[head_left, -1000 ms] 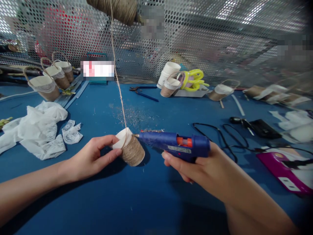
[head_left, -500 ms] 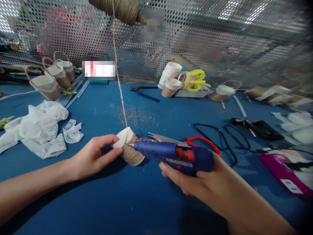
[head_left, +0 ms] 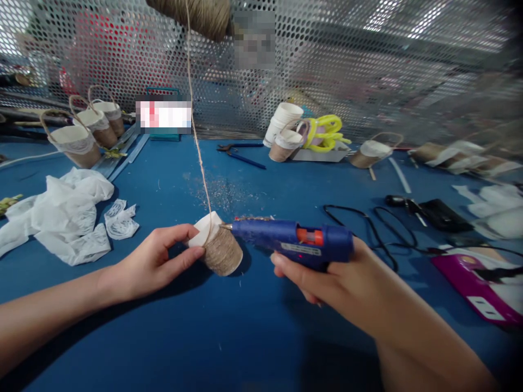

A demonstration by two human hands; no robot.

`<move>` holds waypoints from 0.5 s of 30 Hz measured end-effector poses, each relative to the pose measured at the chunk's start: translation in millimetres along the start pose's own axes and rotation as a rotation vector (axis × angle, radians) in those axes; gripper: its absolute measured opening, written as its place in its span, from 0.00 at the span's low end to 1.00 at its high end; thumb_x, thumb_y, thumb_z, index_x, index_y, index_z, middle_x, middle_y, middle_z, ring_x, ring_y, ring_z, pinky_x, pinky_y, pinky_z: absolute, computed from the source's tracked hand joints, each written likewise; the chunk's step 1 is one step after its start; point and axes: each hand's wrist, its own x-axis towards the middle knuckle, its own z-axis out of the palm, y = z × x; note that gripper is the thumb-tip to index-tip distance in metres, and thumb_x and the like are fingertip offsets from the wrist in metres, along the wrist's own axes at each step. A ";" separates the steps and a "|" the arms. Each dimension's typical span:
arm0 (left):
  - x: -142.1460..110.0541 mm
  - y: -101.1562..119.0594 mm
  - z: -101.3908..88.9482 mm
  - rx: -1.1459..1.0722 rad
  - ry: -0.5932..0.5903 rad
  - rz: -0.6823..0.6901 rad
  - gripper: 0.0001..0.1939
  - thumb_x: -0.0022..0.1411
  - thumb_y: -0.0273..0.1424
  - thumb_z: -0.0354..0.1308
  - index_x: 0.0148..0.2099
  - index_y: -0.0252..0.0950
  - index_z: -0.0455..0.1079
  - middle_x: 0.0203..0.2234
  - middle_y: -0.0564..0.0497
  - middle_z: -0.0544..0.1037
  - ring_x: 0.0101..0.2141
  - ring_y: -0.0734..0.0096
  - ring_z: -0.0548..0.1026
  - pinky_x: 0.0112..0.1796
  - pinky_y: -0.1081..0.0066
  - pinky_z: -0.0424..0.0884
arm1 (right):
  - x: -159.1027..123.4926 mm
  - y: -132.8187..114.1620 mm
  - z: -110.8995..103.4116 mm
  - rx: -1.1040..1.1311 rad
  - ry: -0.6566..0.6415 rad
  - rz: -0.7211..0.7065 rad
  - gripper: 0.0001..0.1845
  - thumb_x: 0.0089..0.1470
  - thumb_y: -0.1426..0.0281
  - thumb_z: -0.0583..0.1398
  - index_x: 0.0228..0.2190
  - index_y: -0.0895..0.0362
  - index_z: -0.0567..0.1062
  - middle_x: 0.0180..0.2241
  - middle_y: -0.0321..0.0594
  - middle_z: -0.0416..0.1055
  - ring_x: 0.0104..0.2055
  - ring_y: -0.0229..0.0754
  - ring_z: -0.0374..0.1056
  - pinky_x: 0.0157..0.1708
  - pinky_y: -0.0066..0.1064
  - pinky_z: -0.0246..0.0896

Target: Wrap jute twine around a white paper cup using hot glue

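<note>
My left hand [head_left: 153, 264] pinches a small paper cup [head_left: 216, 247] lying on its side on the blue table [head_left: 229, 337]; brown twine covers most of the cup. A strand of twine [head_left: 199, 147] runs from the cup up to a twine spool [head_left: 196, 13] hanging at the top. My right hand [head_left: 327, 280] grips a blue hot glue gun [head_left: 296, 242]. Its metal nozzle touches the cup's upper edge where the strand meets it.
Finished twine baskets [head_left: 75, 142] stand at the far left beside white lace scraps [head_left: 65, 215]. Stacked cups [head_left: 284, 130], yellow cord [head_left: 327, 130] and pliers [head_left: 241, 155] lie at the back before a perforated metal screen. Black cables [head_left: 368, 228] and a purple packet [head_left: 478, 283] lie right.
The glue gun dipped lower along the cup, uncovering red-handled scissors behind it, then rose back so its nozzle is at the cup's upper edge. My left hand stayed still.
</note>
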 end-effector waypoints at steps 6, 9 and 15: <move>0.6 -1.7 0.7 -0.008 0.006 0.002 0.11 0.61 0.33 0.47 0.34 0.32 0.66 0.27 0.51 0.72 0.28 0.73 0.67 0.30 0.75 0.65 | 7.4 0.7 -3.8 -0.048 0.007 0.084 0.15 0.46 0.58 0.58 0.18 0.56 0.69 0.09 0.31 0.62 0.12 0.33 0.59 0.14 0.26 0.57; 0.6 -1.3 1.0 -0.004 0.010 0.001 0.11 0.61 0.33 0.47 0.34 0.32 0.66 0.27 0.51 0.72 0.28 0.73 0.67 0.31 0.75 0.65 | 13.3 -1.4 -5.7 -0.036 -0.036 0.155 0.18 0.46 0.59 0.58 0.14 0.55 0.66 0.09 0.31 0.61 0.13 0.33 0.59 0.16 0.26 0.58; 0.7 4.9 2.2 0.010 0.038 0.017 0.10 0.60 0.33 0.48 0.31 0.32 0.65 0.25 0.53 0.71 0.27 0.75 0.67 0.29 0.76 0.64 | 33.4 7.6 -12.3 0.117 0.107 0.102 0.15 0.45 0.58 0.61 0.19 0.56 0.67 0.16 0.32 0.64 0.19 0.33 0.60 0.19 0.25 0.56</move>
